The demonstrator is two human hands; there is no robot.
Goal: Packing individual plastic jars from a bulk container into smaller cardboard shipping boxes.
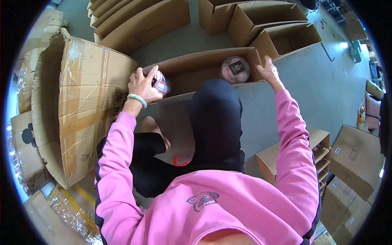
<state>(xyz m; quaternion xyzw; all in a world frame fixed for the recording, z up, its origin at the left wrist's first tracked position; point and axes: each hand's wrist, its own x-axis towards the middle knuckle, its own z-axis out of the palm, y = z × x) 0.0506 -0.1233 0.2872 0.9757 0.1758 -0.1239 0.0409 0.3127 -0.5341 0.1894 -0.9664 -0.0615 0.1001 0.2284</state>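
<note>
A long open cardboard box point(192, 73) lies across the floor ahead of my knees. At its left end stands a round, plaid rolled bundle point(160, 83) with a dark label, and my left hand point(143, 86) has its fingers over the top of it. A second round bundle point(235, 70), pale pink in clear wrap with a black label, is inside the box's right end. Beside the right end wall, my right hand point(269, 73) has its fingers apart and holds nothing; whether it touches the cardboard I cannot tell.
A tall, taped carton point(90, 102) stands close at my left. Several open boxes point(267, 18) sit beyond the long box, and a row of narrow boxes point(145, 24) is at the far left. Near my right elbow is a cardboard unit with compartments point(320, 151); closed cartons point(355, 157) lie farther right.
</note>
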